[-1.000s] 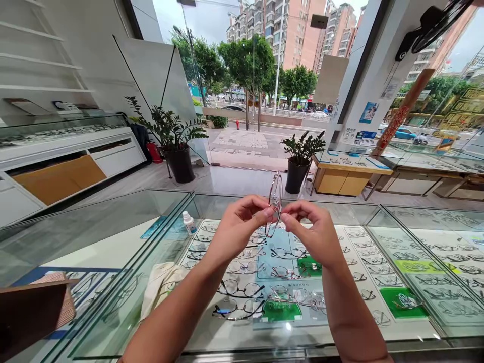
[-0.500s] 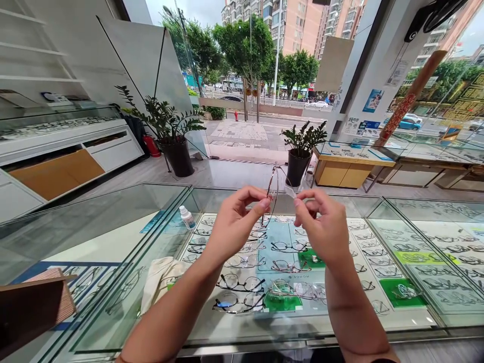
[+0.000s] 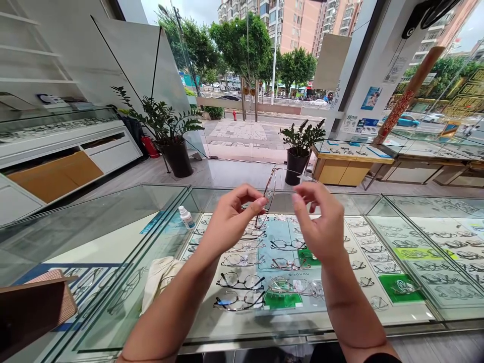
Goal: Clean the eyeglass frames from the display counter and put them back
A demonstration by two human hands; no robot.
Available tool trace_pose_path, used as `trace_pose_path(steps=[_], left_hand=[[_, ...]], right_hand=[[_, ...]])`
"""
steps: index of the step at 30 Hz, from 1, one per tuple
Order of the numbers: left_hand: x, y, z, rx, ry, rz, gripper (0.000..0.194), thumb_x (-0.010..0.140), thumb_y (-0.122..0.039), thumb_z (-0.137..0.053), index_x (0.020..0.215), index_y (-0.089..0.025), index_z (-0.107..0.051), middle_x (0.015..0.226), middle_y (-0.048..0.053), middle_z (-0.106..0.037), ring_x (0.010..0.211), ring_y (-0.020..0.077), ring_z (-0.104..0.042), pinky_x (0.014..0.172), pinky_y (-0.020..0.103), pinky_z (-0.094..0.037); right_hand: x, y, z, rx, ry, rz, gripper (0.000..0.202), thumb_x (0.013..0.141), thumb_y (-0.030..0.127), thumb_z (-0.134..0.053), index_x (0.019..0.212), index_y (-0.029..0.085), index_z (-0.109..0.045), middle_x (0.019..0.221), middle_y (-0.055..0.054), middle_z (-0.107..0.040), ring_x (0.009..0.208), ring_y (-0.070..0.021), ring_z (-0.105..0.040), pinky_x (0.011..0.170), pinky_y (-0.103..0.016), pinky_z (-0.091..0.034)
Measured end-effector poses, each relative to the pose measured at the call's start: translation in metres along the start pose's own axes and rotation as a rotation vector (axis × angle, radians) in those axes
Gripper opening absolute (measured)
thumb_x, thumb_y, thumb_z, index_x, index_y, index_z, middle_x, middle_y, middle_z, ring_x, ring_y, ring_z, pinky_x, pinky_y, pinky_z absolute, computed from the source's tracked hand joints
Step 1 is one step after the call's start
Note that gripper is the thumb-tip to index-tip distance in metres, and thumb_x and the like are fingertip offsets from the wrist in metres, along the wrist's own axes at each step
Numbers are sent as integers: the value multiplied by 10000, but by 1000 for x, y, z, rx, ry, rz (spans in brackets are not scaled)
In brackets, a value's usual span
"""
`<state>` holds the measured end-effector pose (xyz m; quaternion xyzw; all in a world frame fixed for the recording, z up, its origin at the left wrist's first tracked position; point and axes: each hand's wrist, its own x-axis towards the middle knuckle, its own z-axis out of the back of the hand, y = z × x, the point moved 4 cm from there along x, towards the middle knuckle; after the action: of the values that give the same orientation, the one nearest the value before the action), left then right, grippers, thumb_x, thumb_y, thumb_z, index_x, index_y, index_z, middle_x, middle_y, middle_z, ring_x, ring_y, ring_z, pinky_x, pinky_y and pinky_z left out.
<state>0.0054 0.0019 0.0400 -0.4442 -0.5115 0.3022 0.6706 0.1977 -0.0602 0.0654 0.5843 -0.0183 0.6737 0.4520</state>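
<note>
My left hand pinches a pair of thin metal-framed eyeglasses by the rim, holding them edge-on above the glass display case. One temple arm stretches to the right, with a small pale tag on it. Just below that arm is my right hand, thumb and index finger apart, with nothing visible between them. Under both hands, rows of eyeglasses lie inside the case.
A small white bottle and a cream cloth are on the left side of the case. A brown box-like object juts in at lower left. Potted plants and more showcases stand beyond.
My right thumb and finger have parted from the pale tag. The temple arm has swung outward to the right, and the glasses have turned slightly in my left hand.
</note>
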Motion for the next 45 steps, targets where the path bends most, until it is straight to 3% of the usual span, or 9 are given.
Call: trace_pose_path(steps=[3,5,14,21,27,35,38,42,45], left_hand=[[-1,-2,-4,16,25,-11,231,924,-432,-778,925,-205,-733,920,54,-707,863,181,-661,764,303,-600],[-1,-2,-4,27,21,-19,225,934,-427,-770,935,-206,-731,932,53,-705,883,182,-655,769,301,-598],[3,4,-2,-15,-40,-39,239,938,-427,-767,907,-199,-704,946,40,-682,852,160,-650,783,309,-619],[8,8,3,-169,-195,-40,292,868,-454,-836,861,-198,-695,982,49,-673,919,169,-669,792,314,-662],[11,11,11,-245,-322,-81,312,840,-460,-859,853,-201,-686,957,41,-663,926,175,-688,803,353,-687],[15,17,17,-275,-453,-139,282,864,-436,-831,858,-202,-675,958,36,-653,932,176,-706,784,338,-684],[17,19,14,-226,-406,-119,290,853,-445,-836,850,-201,-679,960,41,-644,946,182,-683,772,324,-672],[15,21,-2,-183,-253,-75,287,840,-448,-841,840,-202,-693,1025,57,-621,987,195,-634,779,314,-647],[9,23,-17,-172,-178,-45,254,851,-427,-828,842,-202,-710,1079,72,-624,1007,203,-627,803,310,-616]], right_hand=[[-3,9,-13,7,203,107,262,1055,218,-547,1255,271,-709,1034,-41,-766,908,-211,-706,789,-381,-556],[-2,11,-16,-24,236,134,287,1065,205,-523,1279,250,-709,1107,-63,-772,1004,-230,-714,865,-407,-565],[0,2,-9,-110,146,69,216,1047,244,-555,1146,233,-746,1134,-91,-724,1025,-255,-703,872,-436,-568],[2,-1,-3,-258,69,71,205,1029,273,-585,1017,208,-779,1269,-136,-663,1062,-296,-633,919,-500,-528],[3,-5,1,-317,169,26,268,1054,309,-571,874,213,-745,974,-75,-746,910,-261,-614,851,-455,-462],[0,-9,1,-171,346,-108,378,1084,370,-534,797,225,-734,860,-45,-719,872,-227,-653,773,-387,-463],[0,-11,-2,-177,394,-118,370,1085,390,-534,844,229,-764,894,-53,-734,901,-241,-673,788,-400,-486],[-1,-6,-8,-170,339,-49,279,1048,369,-604,1231,211,-743,1197,-107,-754,1143,-298,-674,985,-480,-518],[-2,-3,-18,-56,375,-34,333,1031,344,-634,1335,222,-695,1299,-104,-741,1221,-289,-664,1047,-481,-526]])
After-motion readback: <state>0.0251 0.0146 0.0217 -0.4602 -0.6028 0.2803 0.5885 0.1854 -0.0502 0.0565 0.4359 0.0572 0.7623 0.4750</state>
